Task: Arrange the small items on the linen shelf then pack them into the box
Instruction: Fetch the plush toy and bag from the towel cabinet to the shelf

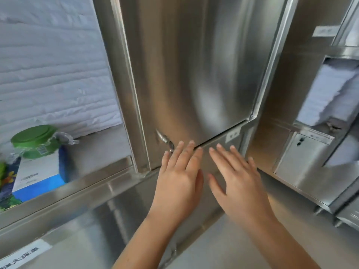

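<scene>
we log the cabinet door (194,65) as brushed silver-grey, with soft vertical streaks of reflection. the linen stack (50,65) at left reads white with a faint bluish cast, banded by horizontal fold lines. the jar lid (33,133) is bright green. the carton (38,175) is white, with blue along its lower edge and its side. the packet (6,189) at far left is dark blue with green and orange print. the label (21,257) is white with black characters.
</scene>
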Demonstrator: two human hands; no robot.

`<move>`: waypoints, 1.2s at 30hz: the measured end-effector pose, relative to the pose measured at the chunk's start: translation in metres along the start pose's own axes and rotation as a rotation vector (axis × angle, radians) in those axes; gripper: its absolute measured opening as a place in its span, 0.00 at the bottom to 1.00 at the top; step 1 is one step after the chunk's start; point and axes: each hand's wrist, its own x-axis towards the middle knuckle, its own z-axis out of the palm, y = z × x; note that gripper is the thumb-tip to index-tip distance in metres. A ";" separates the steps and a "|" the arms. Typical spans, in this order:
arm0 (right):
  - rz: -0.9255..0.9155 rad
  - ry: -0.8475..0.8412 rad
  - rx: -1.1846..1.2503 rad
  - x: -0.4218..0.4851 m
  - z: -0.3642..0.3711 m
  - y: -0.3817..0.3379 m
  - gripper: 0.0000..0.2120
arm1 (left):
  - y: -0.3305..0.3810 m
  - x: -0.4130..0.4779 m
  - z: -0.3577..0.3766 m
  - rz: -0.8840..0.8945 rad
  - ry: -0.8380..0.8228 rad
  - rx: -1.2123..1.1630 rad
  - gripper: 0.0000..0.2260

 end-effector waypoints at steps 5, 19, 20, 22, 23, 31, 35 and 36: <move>0.120 0.094 -0.093 -0.023 -0.048 0.077 0.25 | 0.085 0.024 0.034 0.128 -0.043 -0.114 0.19; 0.534 0.173 -0.316 -0.109 -0.162 0.217 0.24 | 0.271 0.050 0.108 0.440 -0.146 -0.438 0.19; 0.561 0.169 -0.328 -0.111 -0.167 0.223 0.24 | 0.278 0.052 0.111 0.456 -0.152 -0.448 0.18; 0.596 0.159 -0.375 -0.114 -0.174 0.235 0.24 | 0.291 0.059 0.119 0.472 -0.168 -0.477 0.18; 0.609 0.148 -0.394 -0.115 -0.177 0.239 0.25 | 0.296 0.062 0.122 0.473 -0.179 -0.496 0.18; 0.709 0.086 -0.426 -0.090 -0.171 0.286 0.26 | 0.320 0.108 0.173 0.550 -0.173 -0.594 0.20; 0.720 0.104 -0.495 -0.050 -0.155 0.308 0.26 | 0.310 0.148 0.207 0.566 -0.142 -0.627 0.19; 0.724 0.085 -0.491 -0.039 -0.150 0.315 0.26 | 0.306 0.160 0.215 0.568 -0.134 -0.632 0.18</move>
